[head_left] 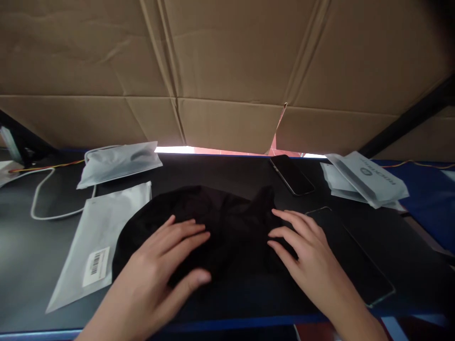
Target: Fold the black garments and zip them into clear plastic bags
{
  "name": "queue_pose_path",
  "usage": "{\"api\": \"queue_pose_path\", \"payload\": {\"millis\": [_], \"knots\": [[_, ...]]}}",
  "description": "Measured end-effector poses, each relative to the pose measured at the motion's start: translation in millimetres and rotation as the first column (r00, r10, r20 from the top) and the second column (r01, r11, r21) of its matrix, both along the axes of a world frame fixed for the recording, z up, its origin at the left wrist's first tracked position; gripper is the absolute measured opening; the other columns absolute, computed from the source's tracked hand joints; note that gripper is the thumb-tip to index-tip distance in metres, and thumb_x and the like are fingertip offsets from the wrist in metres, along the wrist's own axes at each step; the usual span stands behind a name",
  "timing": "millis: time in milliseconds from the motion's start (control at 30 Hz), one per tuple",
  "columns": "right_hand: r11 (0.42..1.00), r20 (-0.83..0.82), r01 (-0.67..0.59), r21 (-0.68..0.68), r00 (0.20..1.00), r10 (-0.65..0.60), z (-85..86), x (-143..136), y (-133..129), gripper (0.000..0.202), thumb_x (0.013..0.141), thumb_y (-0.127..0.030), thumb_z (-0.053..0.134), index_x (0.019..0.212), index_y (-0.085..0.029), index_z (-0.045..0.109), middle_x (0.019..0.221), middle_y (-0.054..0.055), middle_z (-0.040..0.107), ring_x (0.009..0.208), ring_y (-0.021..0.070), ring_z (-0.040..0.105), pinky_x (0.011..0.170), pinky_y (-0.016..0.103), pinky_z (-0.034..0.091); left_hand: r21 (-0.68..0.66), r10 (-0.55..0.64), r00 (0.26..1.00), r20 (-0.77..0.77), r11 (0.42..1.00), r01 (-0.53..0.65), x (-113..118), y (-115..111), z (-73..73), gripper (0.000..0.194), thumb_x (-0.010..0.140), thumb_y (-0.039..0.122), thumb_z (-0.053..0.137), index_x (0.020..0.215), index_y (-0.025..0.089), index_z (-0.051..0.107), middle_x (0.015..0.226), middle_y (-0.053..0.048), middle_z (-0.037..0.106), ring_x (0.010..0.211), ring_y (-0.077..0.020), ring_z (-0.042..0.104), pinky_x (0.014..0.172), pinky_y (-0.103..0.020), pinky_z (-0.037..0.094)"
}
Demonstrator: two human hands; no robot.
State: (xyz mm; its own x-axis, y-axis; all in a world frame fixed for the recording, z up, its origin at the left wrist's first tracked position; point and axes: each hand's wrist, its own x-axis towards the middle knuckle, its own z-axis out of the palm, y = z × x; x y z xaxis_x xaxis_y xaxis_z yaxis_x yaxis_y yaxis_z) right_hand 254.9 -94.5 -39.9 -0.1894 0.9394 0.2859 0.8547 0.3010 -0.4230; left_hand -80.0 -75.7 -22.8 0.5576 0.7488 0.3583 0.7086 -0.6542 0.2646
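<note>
A piece of black cloth [227,222] lies spread on the dark table [227,173], in front of the camera. My left hand [167,265] rests on its left part, palm down, fingers spread and thumb apart. At the cloth's right end, my right hand [302,246] touches the fabric with its fingertips, the fingers apart. Left of the cloth is a frosted plastic bag [117,218] with a barcode label [96,266], its right side against the cloth. The cloth's near edge is hard to make out against the dark tabletop.
Behind that bag lies another filled frosted bag [122,163] by a white cable [35,201]. A phone [292,175] sits at the back; a dark flat panel [355,255] is right of my right hand. Printed pouches [369,177] are stacked at right. Cardboard [227,52] stands behind the table.
</note>
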Motion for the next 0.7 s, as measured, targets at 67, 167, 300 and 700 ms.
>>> {"api": "queue_pose_path", "payload": {"millis": [67,167,300,700], "knots": [[0.997,0.011,-0.009,0.080,1.000,0.008,4.7,5.6,-12.3,0.018,0.109,-0.030,0.060,0.103,-0.033,0.077,0.148,0.003,0.071,0.143,0.0332,0.059,0.116,0.062,0.054,0.017,-0.099,0.994,0.040,0.995,0.099,2.0,-13.4,0.5,0.029,0.106,0.046,0.069,0.131,0.031,0.074,0.131,0.001,0.081,0.128,-0.0212,0.076,0.134,-0.043,0.040],[0.982,0.035,-0.189,0.014,0.981,0.188,16.2,24.2,-36.4,0.011,0.103,-0.032,0.069,0.101,-0.034,0.079,0.146,0.002,0.073,0.140,0.0310,0.065,0.105,0.045,0.065,-0.042,-0.237,0.970,0.051,0.970,0.239,-2.0,-24.2,3.3,0.013,0.107,0.030,0.067,0.113,0.031,0.077,0.117,0.005,0.084,0.120,-0.0152,0.077,0.134,-0.036,0.038],[0.965,-0.044,-0.245,-0.096,0.969,0.242,28.1,30.4,-43.1,0.020,0.103,-0.043,0.069,0.118,-0.038,0.081,0.146,0.003,0.075,0.135,0.0354,0.072,0.102,0.048,0.068,-0.067,-0.091,0.995,0.029,0.993,0.093,3.9,-17.0,6.7,0.028,0.110,0.036,0.060,0.133,0.033,0.074,0.144,-0.002,0.076,0.141,-0.0238,0.068,0.128,-0.044,0.050],[0.974,0.217,-0.139,-0.181,0.960,0.177,-18.1,-31.0,4.6,0.065,0.115,-0.048,0.047,0.176,-0.031,0.031,0.182,0.002,0.027,0.170,0.0355,0.023,0.135,0.068,0.032,0.008,0.101,0.973,-0.206,0.995,-0.101,36.3,12.3,-45.2,0.092,0.103,0.074,0.056,0.178,0.035,0.019,0.182,-0.014,0.032,0.166,-0.0493,0.030,0.121,-0.082,0.039]]}}
